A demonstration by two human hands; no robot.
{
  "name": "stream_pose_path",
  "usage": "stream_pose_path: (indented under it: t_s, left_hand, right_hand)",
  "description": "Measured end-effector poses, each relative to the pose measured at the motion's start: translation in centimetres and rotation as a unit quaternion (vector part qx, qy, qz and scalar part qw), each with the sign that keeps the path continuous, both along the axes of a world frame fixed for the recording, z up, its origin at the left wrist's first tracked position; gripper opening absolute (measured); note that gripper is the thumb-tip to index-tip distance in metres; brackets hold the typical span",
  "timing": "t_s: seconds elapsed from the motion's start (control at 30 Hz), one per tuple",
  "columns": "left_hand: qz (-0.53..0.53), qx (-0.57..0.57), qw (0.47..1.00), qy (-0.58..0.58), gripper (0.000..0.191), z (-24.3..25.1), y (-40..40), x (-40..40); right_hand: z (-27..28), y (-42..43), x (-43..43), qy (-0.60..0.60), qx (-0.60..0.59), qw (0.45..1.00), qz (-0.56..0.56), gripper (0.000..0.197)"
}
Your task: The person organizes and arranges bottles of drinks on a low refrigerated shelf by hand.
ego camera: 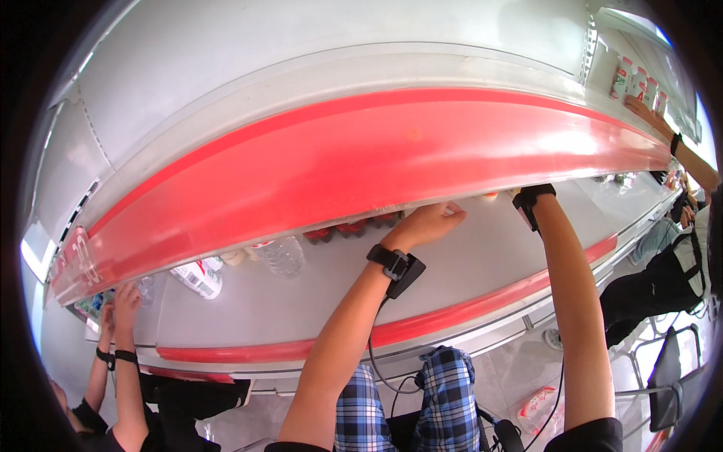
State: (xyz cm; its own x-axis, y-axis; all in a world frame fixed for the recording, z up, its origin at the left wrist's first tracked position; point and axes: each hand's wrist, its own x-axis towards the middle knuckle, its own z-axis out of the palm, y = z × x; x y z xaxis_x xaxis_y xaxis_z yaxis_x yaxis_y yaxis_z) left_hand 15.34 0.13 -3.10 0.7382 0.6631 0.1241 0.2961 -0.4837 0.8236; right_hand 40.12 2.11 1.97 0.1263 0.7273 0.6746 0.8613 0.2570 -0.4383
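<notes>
My left hand [426, 225] reaches in under the red front strip [361, 152] of the upper shelf, over the lower grey shelf board [452, 271]. Its fingers are bent and partly covered by the strip's lower edge, so any hold is unclear. Left of it lie dark bottles with red labels [351, 229], and farther left a clear plastic bottle [282, 257] and a white bottle with writing [199, 279]. My right hand is out of view behind the strip; only its wrist with a black band [534, 198] shows. A small orange and white item [487, 196] peeks out between both arms.
At far left, another person's hands [125, 302] work by the shelf. Another person's hand [638, 107] touches one of several white bottles [638, 82] at upper right. Cables hang from my wrist devices. A chair [666, 378] and a red-white bag [539, 408] are at lower right.
</notes>
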Motion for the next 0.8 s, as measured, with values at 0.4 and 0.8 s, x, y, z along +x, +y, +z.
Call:
stream_pose_path:
  t_s: [0.4, 0.8]
  left_hand:
    - [-0.032, 0.002, 0.999, -0.036, 0.043, 1.1, -1.2, 0.3]
    - [-0.050, 0.060, 0.997, -0.022, 0.027, -0.6, 0.3, 0.4]
  right_hand:
    - [1.3, -6.1, -5.5, 0.046, -0.023, 0.988, 0.144, 0.044]
    - [1.4, -7.2, -5.0, 0.166, -0.325, 0.910, 0.196, 0.075]
